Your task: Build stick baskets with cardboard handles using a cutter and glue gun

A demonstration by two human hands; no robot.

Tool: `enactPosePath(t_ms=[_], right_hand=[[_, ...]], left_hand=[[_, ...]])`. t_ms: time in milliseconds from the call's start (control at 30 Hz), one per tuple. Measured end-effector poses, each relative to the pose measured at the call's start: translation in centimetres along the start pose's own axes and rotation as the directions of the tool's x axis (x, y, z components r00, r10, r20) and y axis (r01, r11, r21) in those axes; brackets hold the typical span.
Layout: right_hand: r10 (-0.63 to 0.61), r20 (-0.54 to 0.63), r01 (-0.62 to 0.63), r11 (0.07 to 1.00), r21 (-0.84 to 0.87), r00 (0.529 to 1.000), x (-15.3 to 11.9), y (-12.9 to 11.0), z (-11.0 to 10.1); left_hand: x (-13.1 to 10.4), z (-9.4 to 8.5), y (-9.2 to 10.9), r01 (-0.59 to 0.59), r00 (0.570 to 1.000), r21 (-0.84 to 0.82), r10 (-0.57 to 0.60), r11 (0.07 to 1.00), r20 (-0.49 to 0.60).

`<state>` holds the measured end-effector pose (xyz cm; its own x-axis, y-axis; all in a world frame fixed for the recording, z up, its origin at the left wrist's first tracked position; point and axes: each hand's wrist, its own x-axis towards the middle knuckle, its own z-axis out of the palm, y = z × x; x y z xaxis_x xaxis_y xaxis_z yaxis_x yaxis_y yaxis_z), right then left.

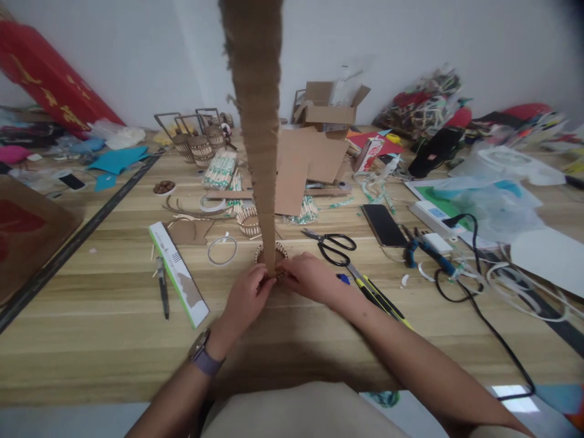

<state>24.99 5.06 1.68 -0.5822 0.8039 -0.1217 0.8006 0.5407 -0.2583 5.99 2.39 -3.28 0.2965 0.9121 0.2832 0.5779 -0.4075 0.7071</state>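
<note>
Cardboard strip (260, 140), pinched by left hand (245, 296), blocks view; right hand's (310, 278) grip unclear, scissors (322, 238) nearby.

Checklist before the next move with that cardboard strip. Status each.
1. Both hands at the strip's lower end: ok, left hand and right hand flank it.
2. Cardboard strip attached to the matchstick ring: cannot tell, fingers hide where they meet.
3. Full view of that ring: not ok, strip and fingers cover part of it.
4. Scissors well away from the right hand: not ok, they lie close beside it.
5. Yellow-and-black cutter well away from the right forearm: not ok, close alongside.
</note>
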Motion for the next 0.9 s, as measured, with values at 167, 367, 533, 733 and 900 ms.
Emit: enactPosePath(t_ms=[167, 367, 533, 733, 900], right_hand=[[0.007, -0.005, -0.007, 1.000, 0.008, 1.000, -0.3, 0.7, -0.4], [-0.034, -0.008, 0.034, 0.998, 0.058, 0.999, 0.0, 0.7, -0.6], [-0.063, -0.033, 0.066, 0.994, 0.083, 0.997, 0.0, 1.0, -0.2], [-0.054, -0.017, 0.055, 0.996, 0.076, 0.998, 0.0, 1.1, -0.2], [-0.048, -0.015, 0.049, 0.997, 0.055, 0.999, 0.0, 0.9, -0.2]], left_hand=[[0.3, -0.2, -0.3, 0.008, 1.000, 0.017, -0.009, 1.000, 0.028], [0.5, -0.7, -0.4, 0.020, 0.999, 0.043, -0.022, 0.999, 0.042], [0.5, -0.5, -0.7, 0.026, 0.999, 0.055, -0.028, 0.998, 0.045], [0.5, -0.1, -1.2, 0.026, 0.998, 0.059, -0.028, 0.998, 0.049], [0.4, 0.1, -1.3, 0.020, 0.998, 0.043, -0.022, 0.999, 0.052]])
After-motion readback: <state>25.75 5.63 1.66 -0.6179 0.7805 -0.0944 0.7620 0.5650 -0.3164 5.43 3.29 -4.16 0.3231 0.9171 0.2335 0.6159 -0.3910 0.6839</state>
